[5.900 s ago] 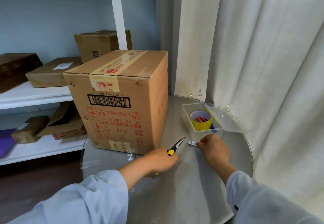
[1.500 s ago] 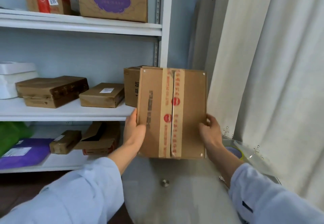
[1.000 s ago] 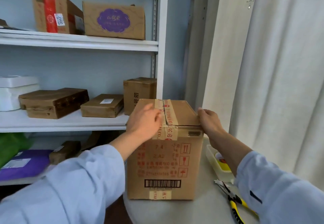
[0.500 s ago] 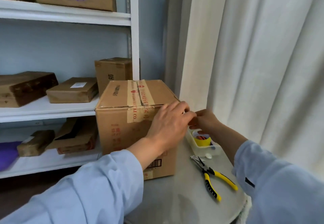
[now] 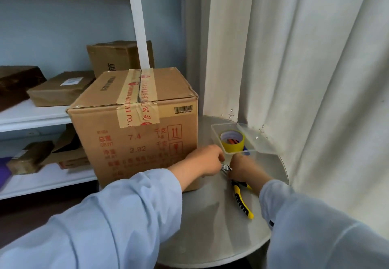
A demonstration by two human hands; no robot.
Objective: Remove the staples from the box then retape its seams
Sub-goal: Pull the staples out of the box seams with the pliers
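The cardboard box (image 5: 134,142) stands upright on the round grey table (image 5: 210,226), its top seam covered by printed tan tape (image 5: 139,87). Small metal staples (image 5: 190,95) show at the top corners. Both hands are low at the box's right front corner. My left hand (image 5: 207,160) curls its fingertips onto a small silver pronged tool (image 5: 225,166). My right hand (image 5: 242,167) lies over the head of the yellow-handled pliers (image 5: 242,201), with its fingers hidden. A yellow tape roll (image 5: 231,142) sits in a clear plastic tub (image 5: 216,129).
White shelves (image 5: 31,119) on the left hold several brown parcels, one of them (image 5: 117,58) right behind the box. A white curtain (image 5: 305,79) hangs close along the table's right side. The tub's lid (image 5: 256,140) leans open toward the curtain.
Both hands left the box's top right corner and dropped to the tools on the table. The view tilted down. Earlier I had lifted and turned the box over.
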